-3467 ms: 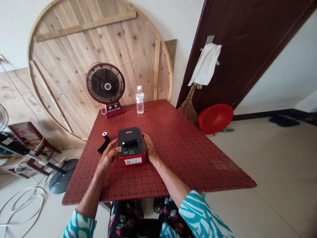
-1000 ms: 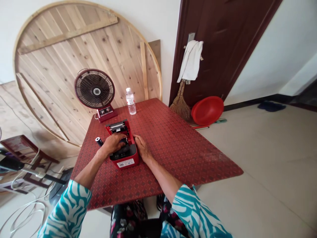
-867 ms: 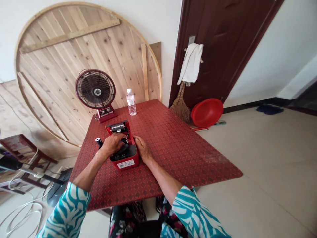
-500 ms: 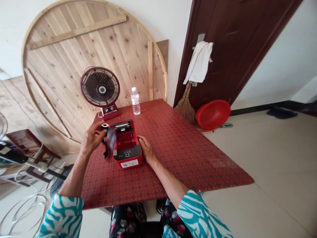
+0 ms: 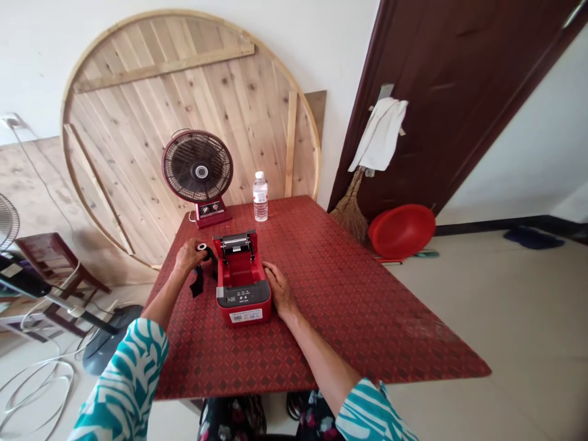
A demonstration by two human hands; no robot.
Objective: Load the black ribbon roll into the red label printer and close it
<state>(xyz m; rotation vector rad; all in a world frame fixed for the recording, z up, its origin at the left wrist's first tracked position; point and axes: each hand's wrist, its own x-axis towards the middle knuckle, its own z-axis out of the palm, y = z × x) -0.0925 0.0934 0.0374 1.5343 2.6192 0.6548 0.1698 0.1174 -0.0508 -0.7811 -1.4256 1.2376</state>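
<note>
A small red label printer (image 5: 242, 285) sits on the red patterned table (image 5: 331, 294) with its lid open and the inner bay bare. My left hand (image 5: 190, 255) is just left of the printer, fingers closed around a black roll (image 5: 201, 248) with a dark strip hanging from it (image 5: 197, 283). My right hand (image 5: 279, 291) rests flat against the printer's right side, fingers together on its casing.
A dark red desk fan (image 5: 198, 168) and a water bottle (image 5: 260, 196) stand at the table's far edge. A round wooden tabletop (image 5: 138, 122) leans on the wall. A red basin (image 5: 401, 229) and broom lie by the door; cables and a stool sit at left.
The printer lid was shut, then opened. My left hand reached into the bay, lifted out the black roll, and has now lowered it to the table left of the printer.
</note>
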